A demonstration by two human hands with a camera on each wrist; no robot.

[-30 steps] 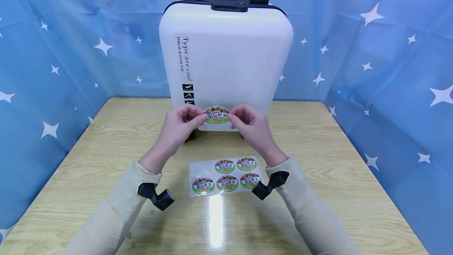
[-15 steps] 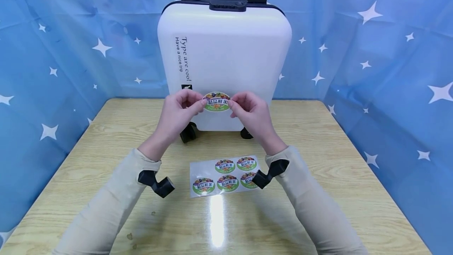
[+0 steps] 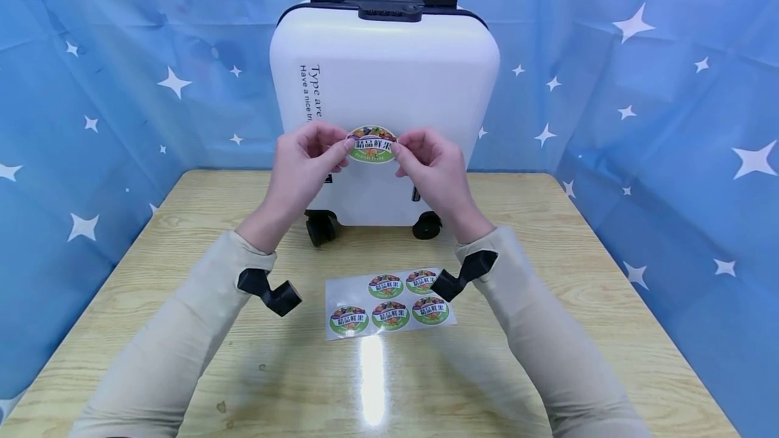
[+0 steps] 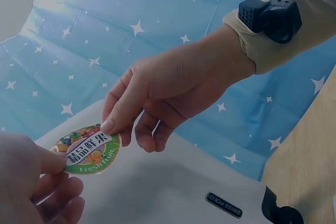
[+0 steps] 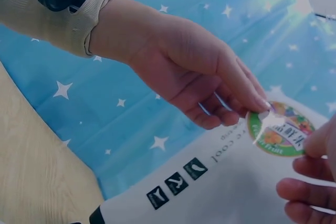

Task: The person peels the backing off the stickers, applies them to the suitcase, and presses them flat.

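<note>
An oval fruit sticker [image 3: 372,146], green below with pictured fruit on top, is stretched level between both hands. My left hand [image 3: 309,159] pinches its left end between thumb and forefinger, and my right hand [image 3: 433,164] pinches the right end the same way. Behind it stands a white suitcase [image 3: 389,73] with a black handle on top and printed lettering down its left side. In the left wrist view the sticker [image 4: 86,149] overlaps the suitcase's pale front [image 4: 157,182]. On the table lies a sticker sheet [image 3: 341,289] with several more oval stickers.
The light wooden table [image 3: 529,235] carries the suitcase, whose black wheels [image 3: 320,227] show at its bottom. Blue curtains [image 3: 91,120] with white stars enclose the back and both sides. A bright light reflection falls on the tabletop in front of the sheet.
Both hands have risen together with the sticker, from near the suitcase's bottom edge to higher in front of its face. The sheet on the table has stayed put.
</note>
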